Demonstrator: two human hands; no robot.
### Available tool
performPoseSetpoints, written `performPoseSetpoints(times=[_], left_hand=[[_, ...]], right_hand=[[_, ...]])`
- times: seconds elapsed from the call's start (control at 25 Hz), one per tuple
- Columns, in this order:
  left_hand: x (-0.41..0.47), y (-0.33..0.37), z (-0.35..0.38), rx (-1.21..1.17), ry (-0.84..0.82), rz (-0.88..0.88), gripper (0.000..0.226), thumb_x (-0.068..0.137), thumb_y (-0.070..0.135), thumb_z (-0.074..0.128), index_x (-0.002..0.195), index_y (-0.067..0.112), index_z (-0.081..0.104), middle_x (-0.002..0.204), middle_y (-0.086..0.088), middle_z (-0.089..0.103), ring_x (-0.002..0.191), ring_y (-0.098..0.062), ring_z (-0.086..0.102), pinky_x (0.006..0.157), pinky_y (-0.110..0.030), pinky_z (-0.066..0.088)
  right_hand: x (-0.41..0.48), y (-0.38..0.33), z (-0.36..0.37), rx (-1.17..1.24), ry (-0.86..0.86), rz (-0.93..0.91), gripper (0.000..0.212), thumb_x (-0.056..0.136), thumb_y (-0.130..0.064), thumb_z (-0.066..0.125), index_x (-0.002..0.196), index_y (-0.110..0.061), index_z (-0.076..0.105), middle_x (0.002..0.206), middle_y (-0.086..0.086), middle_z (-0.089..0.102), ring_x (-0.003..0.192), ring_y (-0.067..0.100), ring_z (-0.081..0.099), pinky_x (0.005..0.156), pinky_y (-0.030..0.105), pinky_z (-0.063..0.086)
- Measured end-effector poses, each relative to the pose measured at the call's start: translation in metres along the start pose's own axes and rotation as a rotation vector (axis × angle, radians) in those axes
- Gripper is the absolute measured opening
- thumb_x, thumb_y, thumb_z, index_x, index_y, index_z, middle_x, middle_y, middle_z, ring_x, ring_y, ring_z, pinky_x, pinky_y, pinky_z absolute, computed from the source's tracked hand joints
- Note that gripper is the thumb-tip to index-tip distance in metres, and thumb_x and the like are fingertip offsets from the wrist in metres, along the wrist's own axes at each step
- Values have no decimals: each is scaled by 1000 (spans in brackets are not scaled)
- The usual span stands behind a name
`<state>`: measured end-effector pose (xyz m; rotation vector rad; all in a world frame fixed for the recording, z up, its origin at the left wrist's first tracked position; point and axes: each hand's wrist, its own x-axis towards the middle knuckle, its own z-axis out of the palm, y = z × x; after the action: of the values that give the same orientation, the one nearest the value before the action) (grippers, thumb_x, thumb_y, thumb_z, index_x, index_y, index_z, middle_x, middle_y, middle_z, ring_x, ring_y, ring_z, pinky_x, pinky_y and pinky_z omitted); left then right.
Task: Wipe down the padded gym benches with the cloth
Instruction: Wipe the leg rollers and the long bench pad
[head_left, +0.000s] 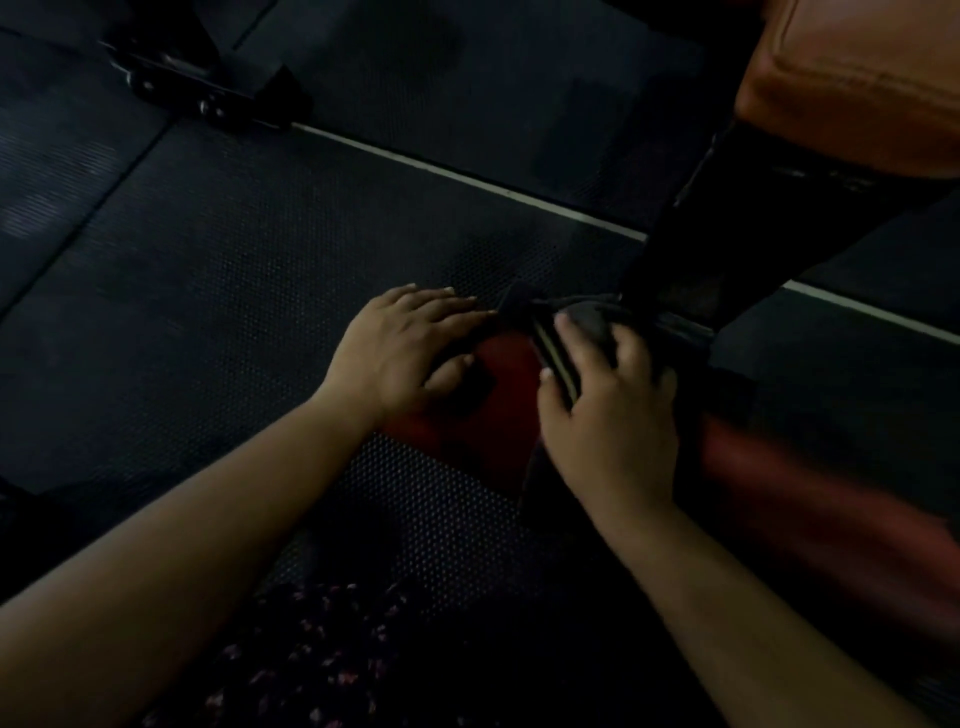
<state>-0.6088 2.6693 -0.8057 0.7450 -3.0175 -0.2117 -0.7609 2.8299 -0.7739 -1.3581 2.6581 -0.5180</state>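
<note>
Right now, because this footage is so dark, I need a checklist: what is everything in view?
bench pad: one, orange-brown, top right.
frame post: one, black, slanting from pad to floor.
cloth: one, dark grey, at the post's foot.
red piece: one, between the hands; cloth or frame unclear.
floor mats: several, black, dotted.
bolted base: one, black, top left.
garment: one, dark with pink flecks, bottom.
left hand: one, flat on the red piece.
right hand: one, grips the cloth.

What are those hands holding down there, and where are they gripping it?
The right hand grips a bunched dark-and-red cloth at its striped edge; the left hand only presses flat on it.
</note>
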Motion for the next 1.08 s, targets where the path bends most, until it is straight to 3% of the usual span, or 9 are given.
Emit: performPoseSetpoints(times=[0.08,0.2,0.4,0.88,1.0,1.08], left_hand=[[-4,2,2,18,24,-13,60,94,50,28,144,25,50,145,-2,52,137,-23,44,114,-44,29],[-5,3,5,-9,94,-13,57,95,48,33,139,21,56,140,-5,57,133,-25,50,112,-44,33],[-10,2,21,-30,280,13,47,95,39,42,128,16,66,130,-8,64,122,-28,60,104,-44,45],[-6,-5,16,-31,181,69,53,90,41,38,131,18,63,129,-8,65,118,-29,61,99,-42,44],[-7,-1,13,-32,163,54,48,91,35,38,126,17,65,126,-8,66,114,-31,62,96,-43,46],[-6,4,12,-8,104,22,46,91,32,38,124,15,65,124,-10,66,113,-34,61,96,-46,44]], right_hand=[[-5,-7,8,-129,37,-160,46,91,-42,46,134,-33,57,136,10,52,99,38,51,70,38,48],[17,-9,21,-124,32,-89,41,88,-39,52,126,-30,63,126,9,59,93,39,55,62,38,49],[14,-9,29,-48,106,-72,41,87,-37,45,118,-25,69,118,11,64,86,38,55,64,37,47],[19,-16,22,-178,-19,-52,47,80,-32,44,121,-30,67,122,10,62,89,40,55,61,43,53],[-33,-22,19,-241,-6,71,46,83,-27,55,127,-36,63,132,15,57,90,44,57,62,45,53],[-82,-24,16,-258,-94,67,45,86,-23,52,127,-38,63,136,17,54,90,44,59,63,44,54]])
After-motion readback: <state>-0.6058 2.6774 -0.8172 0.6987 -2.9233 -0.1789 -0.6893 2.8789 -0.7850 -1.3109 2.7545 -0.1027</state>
